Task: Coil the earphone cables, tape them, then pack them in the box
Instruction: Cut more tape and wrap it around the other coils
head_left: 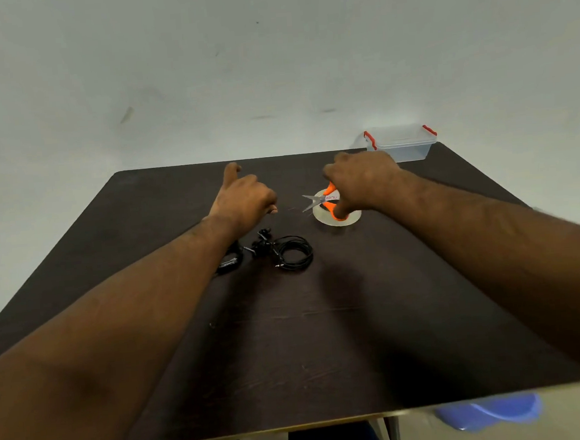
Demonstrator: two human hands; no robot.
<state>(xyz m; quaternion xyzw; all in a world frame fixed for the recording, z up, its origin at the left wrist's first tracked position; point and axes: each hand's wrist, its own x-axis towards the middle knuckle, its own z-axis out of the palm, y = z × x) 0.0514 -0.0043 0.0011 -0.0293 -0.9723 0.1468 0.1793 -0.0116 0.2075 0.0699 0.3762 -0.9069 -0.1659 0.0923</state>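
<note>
Looking down from the head camera, I cannot make out any strip of tape between the hands; only a faint glint shows on the dark table (324,337) in the gap between them, too thin to name. My left forearm covers part of a second black bundle (229,261), so I cannot tell whether it is coiled. The roll of clear tape (337,216) lies flat, half hidden under my right hand and the scissors.

My left hand (244,197) has its fingers curled in with fingertips pinched together at the right side, thumb sticking up; whatever it pinches is too small to see. My right hand (365,183) grips the orange handles of the scissors (321,198), fingers wrapped through them. The blades stand apart in a narrow V, tips pointing left toward the left hand, long axis running roughly across the table.

One earphone cable (292,252) lies as a round black coil on the table, nearer to me than both hands, its earbuds (264,237) trailing off to the left. The clear box (401,143) with red clips sits at the far right corner, well apart from the coil.
</note>
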